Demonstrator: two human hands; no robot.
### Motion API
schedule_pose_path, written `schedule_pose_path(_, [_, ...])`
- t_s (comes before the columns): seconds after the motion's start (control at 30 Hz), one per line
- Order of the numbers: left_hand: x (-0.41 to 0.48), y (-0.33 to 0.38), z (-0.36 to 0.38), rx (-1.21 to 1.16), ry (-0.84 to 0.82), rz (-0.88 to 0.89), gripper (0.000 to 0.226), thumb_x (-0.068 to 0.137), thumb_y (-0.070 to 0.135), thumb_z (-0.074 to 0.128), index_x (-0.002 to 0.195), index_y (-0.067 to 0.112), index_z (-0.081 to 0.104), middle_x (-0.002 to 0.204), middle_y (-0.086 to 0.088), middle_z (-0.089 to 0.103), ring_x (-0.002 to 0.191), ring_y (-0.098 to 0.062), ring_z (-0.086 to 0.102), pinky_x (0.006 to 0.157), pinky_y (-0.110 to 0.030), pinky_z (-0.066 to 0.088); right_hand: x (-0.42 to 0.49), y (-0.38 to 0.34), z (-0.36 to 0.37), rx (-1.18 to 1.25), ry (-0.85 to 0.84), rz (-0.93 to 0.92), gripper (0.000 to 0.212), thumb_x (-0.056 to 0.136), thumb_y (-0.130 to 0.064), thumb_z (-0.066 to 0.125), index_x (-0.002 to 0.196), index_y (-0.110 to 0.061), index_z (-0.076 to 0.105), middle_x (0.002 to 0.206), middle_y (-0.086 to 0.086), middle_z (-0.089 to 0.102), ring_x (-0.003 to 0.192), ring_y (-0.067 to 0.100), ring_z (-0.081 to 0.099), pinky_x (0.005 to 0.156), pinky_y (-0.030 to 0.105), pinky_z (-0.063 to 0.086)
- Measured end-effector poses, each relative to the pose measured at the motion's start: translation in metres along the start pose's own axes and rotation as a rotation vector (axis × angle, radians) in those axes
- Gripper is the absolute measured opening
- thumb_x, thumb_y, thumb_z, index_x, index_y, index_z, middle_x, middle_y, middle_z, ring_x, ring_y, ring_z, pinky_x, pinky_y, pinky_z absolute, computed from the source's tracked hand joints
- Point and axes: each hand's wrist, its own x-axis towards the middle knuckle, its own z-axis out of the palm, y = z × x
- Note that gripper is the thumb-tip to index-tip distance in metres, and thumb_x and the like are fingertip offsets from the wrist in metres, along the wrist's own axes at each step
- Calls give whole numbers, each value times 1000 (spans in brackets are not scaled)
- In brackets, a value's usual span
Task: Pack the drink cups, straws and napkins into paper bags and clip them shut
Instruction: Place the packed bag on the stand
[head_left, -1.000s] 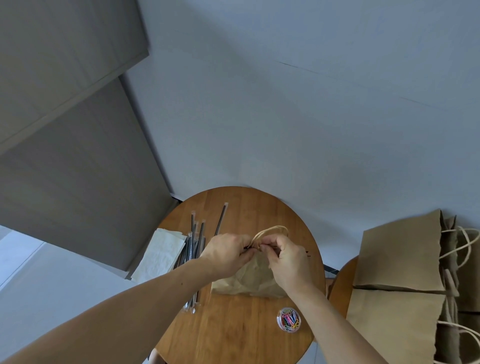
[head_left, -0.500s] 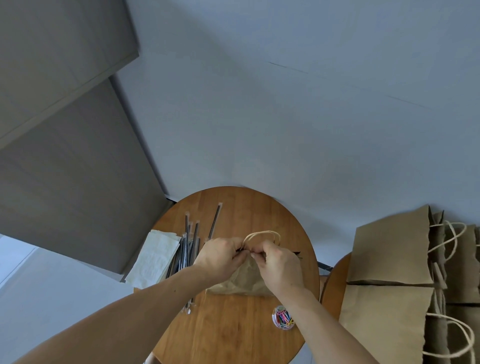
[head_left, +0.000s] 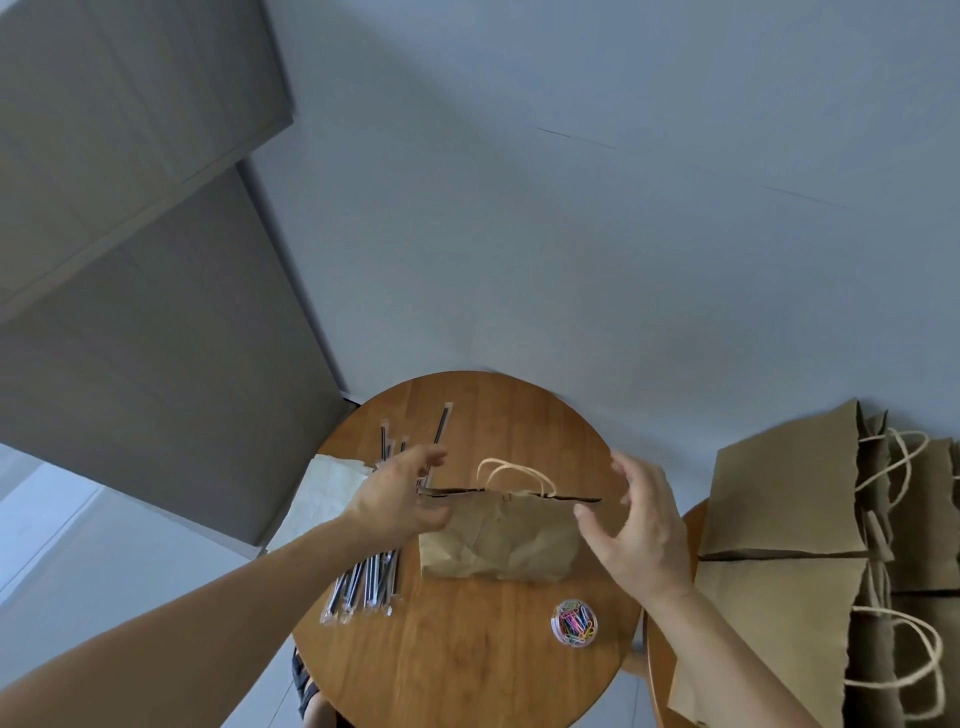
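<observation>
While the brown paper bag stands crumpled on the round wooden bench, we hold one grip at each of its ends. Its top edge is pressed flat into one dark line, and its two pale twine handles arch up from the middle of that edge.

Our left grip is at the bag's left end, level with the top edge. The fingers are spread and nearly straight, the thumb lies low in front of the bag's upper left corner, and nothing is pinched. We cannot tell whether the thumb touches the paper.

Our right grip is at the bag's right end. Its fingers are spread and loosely curved and it holds nothing. The thumb tip is just beside the bag's upper right corner, apart from it as far as we can see.

Left of the bag, partly under our left forearm, lie the wrapped black straws in a loose bundle. Further left of the bag is a stack of white napkins.

Near the bag's lower right corner, on our side of it, sits a small clear tub of coloured paper clips.

Well to the right of the bag, more brown bags with twine handles are piled on a second wooden bench.
</observation>
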Motion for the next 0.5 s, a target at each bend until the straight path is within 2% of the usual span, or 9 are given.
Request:
schedule_pose_path(0.07, [-4,-16,4,4,-26,-74,67,75,33,80,134,40,50,119,25,52,111,1,53,88,-18,46,-4,17,1,9,-233,156,75,82,-40,75,145,-27,36,135,-11,42,98,9,56,79,31,56])
schedule_pose_path(0.1, [-5,-22,7,-1,-47,-100,57,78,33,79,127,46,54,115,29,55,107,2,55,86,-17,47,-5,23,4,30,-350,226,75,84,-40,73,147,-34,32,140,-16,39,103,10,57,84,34,56])
schedule_pose_path(0.13, [-6,-25,10,-11,-63,-113,43,80,32,76,114,52,60,106,33,60,99,5,58,81,-14,48,-6,27,8,71,-444,285,69,87,-39,70,145,-38,32,140,-19,39,106,7,58,87,31,55])
schedule_pose_path(0.2, [-4,-25,16,-14,-62,-124,22,83,30,69,84,52,65,82,28,66,79,5,62,65,-14,48,-6,33,19,174,-534,366,47,94,-36,63,136,-42,43,132,-18,52,90,-3,66,75,12,51])
schedule_pose_path(0.27, [0,-23,21,-16,-52,-157,15,86,28,64,76,39,67,71,12,67,67,-6,63,59,-25,48,-6,35,29,219,-509,410,24,97,-32,58,120,-35,56,111,-13,67,75,-6,66,60,7,46])
schedule_pose_path(0.33, [-1,-22,21,-25,-36,-161,20,89,27,63,72,35,65,66,8,64,64,-13,62,58,-28,47,-5,32,33,202,-437,423,17,98,-30,57,114,-27,62,91,-14,69,74,-8,65,56,7,44])
schedule_pose_path(0.43, [-9,-22,14,-107,2,-151,34,95,25,60,63,36,60,52,14,57,49,0,52,47,-14,36,-5,20,30,170,-356,380,12,99,-32,55,107,-29,63,76,-16,67,69,-7,64,56,9,43])
schedule_pose_path(0.5, [-18,-18,4,-152,21,-162,33,97,24,59,65,32,63,45,16,51,42,2,45,43,-12,32,-4,8,26,180,-301,362,10,99,-34,53,101,-31,62,69,-14,66,65,-3,65,59,16,47])
